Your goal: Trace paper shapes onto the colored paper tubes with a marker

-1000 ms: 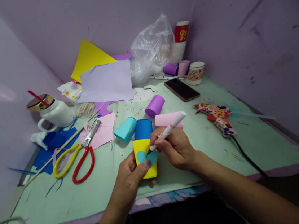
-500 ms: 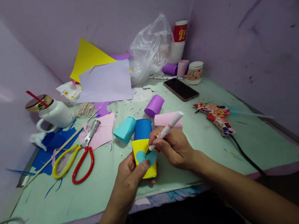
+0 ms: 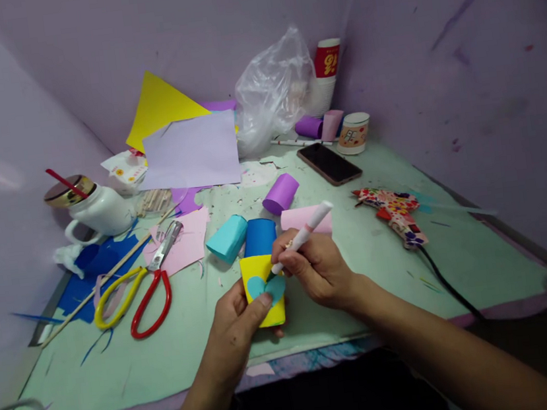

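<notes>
A yellow paper-covered cup [image 3: 277, 314] lies near the front of the table, with my left hand [image 3: 240, 319] closed around its left side. Two light-blue round pieces [image 3: 256, 287] sit on its yellow face, and my left thumb presses over them. My right hand [image 3: 318, 267] grips a white marker pen [image 3: 306, 229], its dark tip at the upper edge of the blue pieces. Just behind the yellow cup are a blue cup [image 3: 260, 234], a turquoise cup [image 3: 228, 238], a pink cup [image 3: 312, 217] and a purple cup [image 3: 281, 193].
Scissors [image 3: 155, 276] with yellow and red handles lie at left, near a white mug [image 3: 105, 211] and a wooden stick [image 3: 98, 280]. A phone [image 3: 329, 163] and a flowery glue gun [image 3: 393, 207] are at right. Paper sheets [image 3: 192, 152] and a plastic bag [image 3: 272, 92] stand behind.
The whole view has shifted very slightly. Both hands keep the same hold, and the marker tip stays at the light-blue pieces.
</notes>
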A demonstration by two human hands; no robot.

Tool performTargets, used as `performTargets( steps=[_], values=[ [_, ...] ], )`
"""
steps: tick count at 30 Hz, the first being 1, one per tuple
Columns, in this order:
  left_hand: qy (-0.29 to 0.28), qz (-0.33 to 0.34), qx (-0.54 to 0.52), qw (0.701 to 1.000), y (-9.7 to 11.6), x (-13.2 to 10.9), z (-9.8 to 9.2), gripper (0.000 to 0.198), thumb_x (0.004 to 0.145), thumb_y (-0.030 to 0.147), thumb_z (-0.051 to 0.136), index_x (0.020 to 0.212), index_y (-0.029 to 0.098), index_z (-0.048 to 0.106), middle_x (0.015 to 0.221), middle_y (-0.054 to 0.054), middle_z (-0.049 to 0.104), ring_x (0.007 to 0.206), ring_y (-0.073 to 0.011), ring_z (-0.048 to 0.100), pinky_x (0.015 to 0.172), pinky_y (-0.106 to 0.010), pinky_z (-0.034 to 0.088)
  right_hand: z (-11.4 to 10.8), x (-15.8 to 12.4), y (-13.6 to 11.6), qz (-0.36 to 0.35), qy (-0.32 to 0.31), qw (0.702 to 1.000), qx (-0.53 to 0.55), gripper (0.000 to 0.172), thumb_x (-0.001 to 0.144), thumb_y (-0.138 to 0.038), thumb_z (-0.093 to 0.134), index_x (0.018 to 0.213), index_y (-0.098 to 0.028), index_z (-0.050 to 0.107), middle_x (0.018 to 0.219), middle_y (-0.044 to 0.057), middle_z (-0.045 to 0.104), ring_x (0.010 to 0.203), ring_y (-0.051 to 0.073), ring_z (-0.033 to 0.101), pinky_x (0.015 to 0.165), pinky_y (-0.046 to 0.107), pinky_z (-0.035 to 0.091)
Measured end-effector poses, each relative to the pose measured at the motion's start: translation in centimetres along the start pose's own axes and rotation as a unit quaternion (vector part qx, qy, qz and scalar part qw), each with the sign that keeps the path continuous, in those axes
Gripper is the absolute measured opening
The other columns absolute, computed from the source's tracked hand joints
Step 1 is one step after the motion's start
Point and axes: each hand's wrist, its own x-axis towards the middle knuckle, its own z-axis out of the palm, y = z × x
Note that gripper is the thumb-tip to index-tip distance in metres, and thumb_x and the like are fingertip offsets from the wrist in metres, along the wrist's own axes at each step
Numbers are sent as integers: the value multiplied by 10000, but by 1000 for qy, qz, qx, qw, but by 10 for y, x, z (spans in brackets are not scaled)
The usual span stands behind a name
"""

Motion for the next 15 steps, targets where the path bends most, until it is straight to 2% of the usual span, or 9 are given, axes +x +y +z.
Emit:
performTargets(
  steps=[7, 15],
  values=[
    [31, -1, -4, 1000, 5, -3, 7, 344, 726, 311, 707, 995, 119, 611, 661, -5, 608, 555, -143, 576, 468, -259, 506, -1, 0, -1, 13, 0, 1000, 16, 227, 943, -276, 427, 793, -164, 555, 685, 16, 591, 546, 109, 549, 565, 247, 476],
    [29, -3, 8, 1000, 5, -4, 6, 359, 744, 334, 684, 1006, 107, 589, 614, -24, 638, 511, -147, 583, 467, -249, 482, -2, 1, -1, 22, 11, 1000, 12, 216, 935, -263, 439, 797, -161, 569, 648, 3, 561, 539, 106, 531, 550, 238, 468]
  ],
)
